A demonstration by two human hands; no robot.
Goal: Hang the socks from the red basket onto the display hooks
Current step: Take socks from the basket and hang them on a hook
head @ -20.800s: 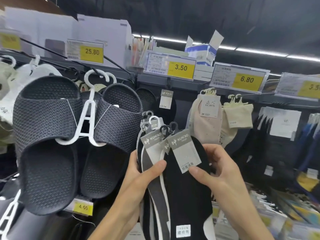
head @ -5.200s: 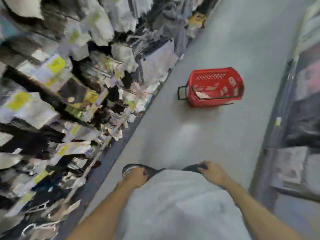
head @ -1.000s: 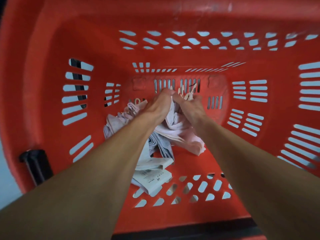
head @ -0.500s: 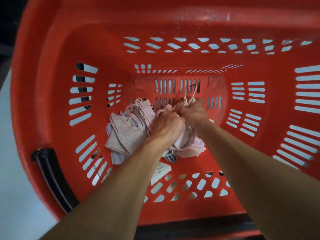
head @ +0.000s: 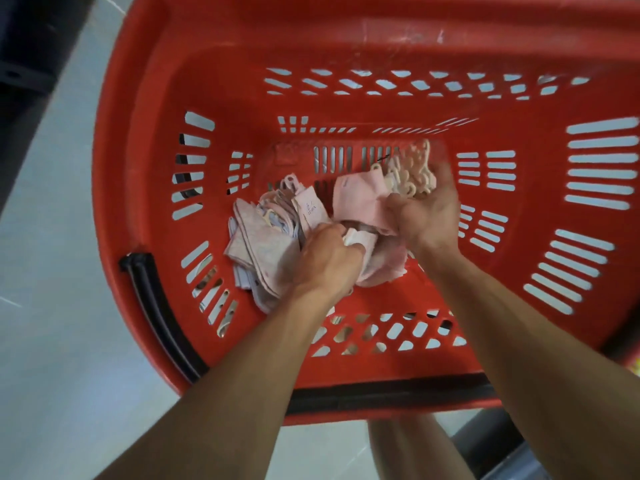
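Forearms come first, low in the frame, mine, both reaching down over the near rim of the red basket [head: 346, 362] toward its floor. Just past them, at centre frame, my left hand [head: 327, 261] is clenched around a folded wad of pale socks, thumb and fingers buried in the cloth. To its right and a little farther in, my right hand [head: 427, 211] is closed on a bunch of small cream plastic hangers [head: 412, 174], with a pink sock [head: 360, 199] draped from them across my thumb.

Left of centre lies the loose pile [head: 266, 237], more pink and grey socks fanned out on the basket floor, some with paper labels showing. How many pairs there are I can't tell; they overlap too much.

These should weigh next to nothing and flop wherever gravity sends them. Cloth is soft and gives no firm edge, so squeezing the fabric only bunches it. The hangers look like the stiff part, and I judge they are the place to take hold: pinch each at its neck below the curl, and the sock hangs straight, ready for a hook. They are thin plastic and tangle easily, so I'd separate them gently instead of yanking.

Beyond my hands the slotted far wall rises toward the top of the frame.
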